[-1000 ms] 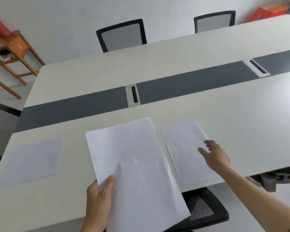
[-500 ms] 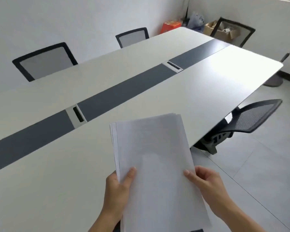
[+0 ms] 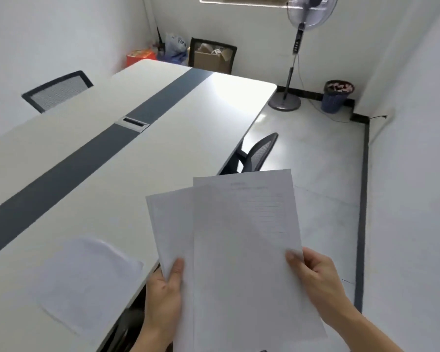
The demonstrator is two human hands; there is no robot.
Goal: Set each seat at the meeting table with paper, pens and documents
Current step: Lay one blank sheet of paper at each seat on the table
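Note:
My left hand (image 3: 164,298) grips the lower edge of a paper stack (image 3: 172,224), thumb on top. In my right hand (image 3: 315,278) is a separate printed sheet (image 3: 244,250), pulled to the right and overlapping the stack. Both are held in the air off the near edge of the long white meeting table (image 3: 163,153) with its dark centre strip. One sheet (image 3: 87,278) lies flat on the table at the near seat, left of my hands.
A black mesh chair (image 3: 258,153) is tucked at the table's right side ahead of me, and another chair (image 3: 56,91) stands across the table. A standing fan (image 3: 294,59), a waste bin (image 3: 337,96) and a cardboard box (image 3: 211,59) occupy the far end.
The view has swung right along the table. My right hand has slid the top sheet off the stack to the right; before, both hands held one squared stack.

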